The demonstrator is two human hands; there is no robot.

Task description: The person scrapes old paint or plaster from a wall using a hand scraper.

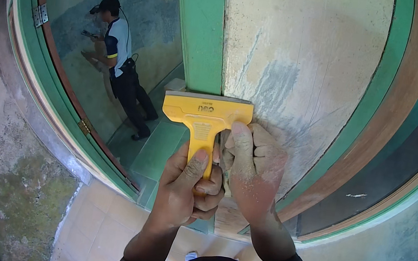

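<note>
A yellow scraper (205, 112) with a wide head and a thin blade along its far edge is held up in front of me. My left hand (186, 184) is wrapped round its handle, thumb laid along the front. My right hand (255, 164) grips the right end of the scraper's head, thumb on the front face and the other fingers bent behind. Pale dust coats the thumb and knuckles of the right hand. Beyond the scraper stands a cream wall panel (334, 52) with grey, scraped-looking patches.
A green door frame (201, 27) borders the panel on its left. Through the doorway another person (119, 47) in a cap stands facing a patchy wall, a small object in hand. A brown-edged window frame (376, 134) curves along the right. Beige floor tiles (103, 223) lie below.
</note>
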